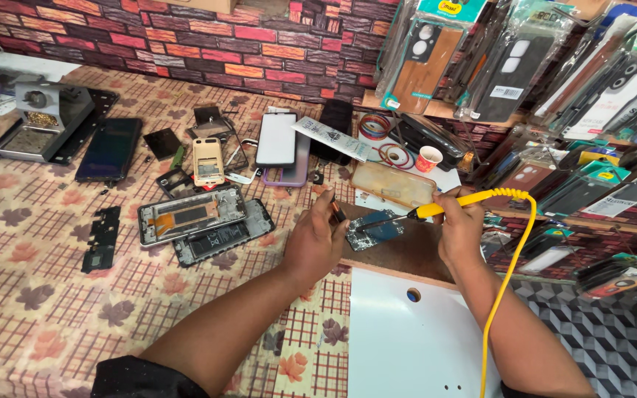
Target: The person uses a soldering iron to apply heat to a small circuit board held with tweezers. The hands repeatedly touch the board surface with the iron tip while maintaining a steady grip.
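Now my right hand (460, 230) grips the yellow soldering iron (436, 209), tip on the small circuit board (374, 230) that my left hand (317, 239) pinches over the wooden board (407, 254); I judge soldering unfinished.

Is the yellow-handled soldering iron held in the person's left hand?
No, the yellow-handled soldering iron is gripped by the right hand, while the left hand steadies the small blue-green circuit board.

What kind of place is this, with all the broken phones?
Most likely a phone repair stall. Opened phones lie on the table, packaged phone cases hang at the side, and the right hand holds a yellow soldering iron over a small circuit board that the left hand steadies.
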